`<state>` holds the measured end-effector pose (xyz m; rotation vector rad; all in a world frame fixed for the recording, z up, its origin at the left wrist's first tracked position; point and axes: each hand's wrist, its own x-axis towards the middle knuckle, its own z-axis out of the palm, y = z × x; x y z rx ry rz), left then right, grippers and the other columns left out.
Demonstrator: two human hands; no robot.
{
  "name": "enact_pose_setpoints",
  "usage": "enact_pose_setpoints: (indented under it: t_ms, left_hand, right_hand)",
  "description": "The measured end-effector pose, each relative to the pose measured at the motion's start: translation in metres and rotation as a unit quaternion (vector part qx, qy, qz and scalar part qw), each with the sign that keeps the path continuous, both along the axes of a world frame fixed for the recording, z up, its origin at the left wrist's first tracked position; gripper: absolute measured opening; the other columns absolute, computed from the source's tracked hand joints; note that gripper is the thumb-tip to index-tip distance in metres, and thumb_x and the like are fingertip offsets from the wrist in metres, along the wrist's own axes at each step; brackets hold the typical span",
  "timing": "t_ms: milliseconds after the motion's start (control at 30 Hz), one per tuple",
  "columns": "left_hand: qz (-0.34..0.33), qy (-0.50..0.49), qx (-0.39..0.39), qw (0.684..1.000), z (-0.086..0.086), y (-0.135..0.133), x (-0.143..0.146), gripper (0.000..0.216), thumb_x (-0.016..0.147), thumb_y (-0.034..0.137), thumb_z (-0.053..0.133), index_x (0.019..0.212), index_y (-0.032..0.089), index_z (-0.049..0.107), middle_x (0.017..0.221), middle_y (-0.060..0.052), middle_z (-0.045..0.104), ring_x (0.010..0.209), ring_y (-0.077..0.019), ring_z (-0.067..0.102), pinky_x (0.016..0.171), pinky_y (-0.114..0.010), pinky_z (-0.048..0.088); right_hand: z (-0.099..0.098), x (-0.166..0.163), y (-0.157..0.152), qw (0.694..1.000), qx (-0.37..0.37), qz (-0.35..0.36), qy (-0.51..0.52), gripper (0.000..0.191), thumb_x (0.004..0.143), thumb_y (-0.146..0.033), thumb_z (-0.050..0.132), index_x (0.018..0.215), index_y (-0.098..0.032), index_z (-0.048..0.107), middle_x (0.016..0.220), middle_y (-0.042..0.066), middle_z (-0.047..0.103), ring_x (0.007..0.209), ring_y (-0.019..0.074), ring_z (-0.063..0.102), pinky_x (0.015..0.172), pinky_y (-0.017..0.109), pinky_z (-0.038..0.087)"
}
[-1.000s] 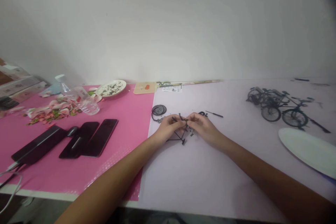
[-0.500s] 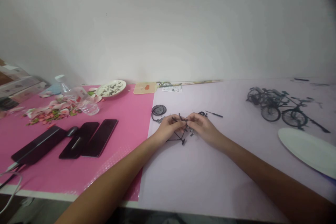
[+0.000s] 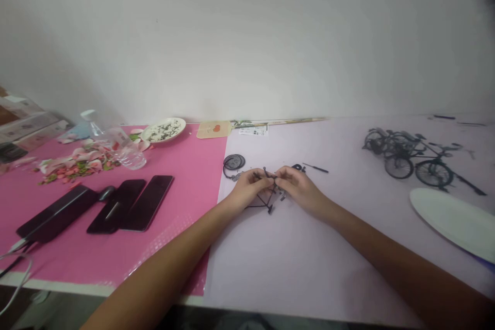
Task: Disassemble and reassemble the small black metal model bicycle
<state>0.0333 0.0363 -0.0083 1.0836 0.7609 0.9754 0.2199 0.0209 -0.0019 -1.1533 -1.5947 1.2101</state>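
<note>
Both my hands meet over the pale sheet, around a small black model bicycle frame point(image 3: 266, 206). My left hand point(image 3: 249, 185) is closed on the frame, its fingers pinching near the upper tubes. Facing it, my right hand point(image 3: 297, 184) pinches at the frame's top; any small part between its fingertips is hidden. Small spoked wheels point(image 3: 234, 162) lie just beyond my left hand, with a curved black piece beside them. Past my right hand lie a small black part point(image 3: 297, 167) and a thin screwdriver point(image 3: 316, 168).
Several model bicycles point(image 3: 413, 157) stand at the right, behind a white plate point(image 3: 456, 221). On the pink left side are two phones point(image 3: 147, 203), a black power bank point(image 3: 58, 214), a plastic bottle point(image 3: 126, 147), petals point(image 3: 81, 162) and a bowl point(image 3: 164, 130). A wall runs along the back.
</note>
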Motion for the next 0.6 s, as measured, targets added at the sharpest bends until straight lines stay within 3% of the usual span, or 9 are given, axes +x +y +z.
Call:
enact_pose_setpoints:
  t_ms: [400,600]
  left_hand:
    - [0.002,0.01,0.007,1.0,-0.0035,0.0007,0.0001,0.033,0.072,0.033,0.084,0.076,0.016,0.057,0.078,-0.004,0.071,0.06,-0.012,0.062,0.064,-0.027,0.049]
    - [-0.002,0.009,0.015,1.0,-0.0036,0.0015,0.0002,0.037,0.071,0.036,0.086,0.072,0.016,0.055,0.089,-0.007,0.074,0.06,-0.0109,0.063,0.064,-0.027,0.05]
  right_hand:
    - [-0.0044,0.0012,0.0014,1.0,0.007,0.006,-0.005,0.024,0.09,-0.044,0.064,0.087,-0.022,0.054,0.08,-0.001,0.055,0.074,0.0168,0.052,0.067,0.031,0.04]
    - [-0.0026,0.0002,-0.0002,1.0,-0.006,-0.001,-0.014,0.025,0.091,-0.045,0.063,0.089,-0.022,0.054,0.078,-0.001,0.054,0.07,0.0166,0.05,0.061,0.03,0.039]
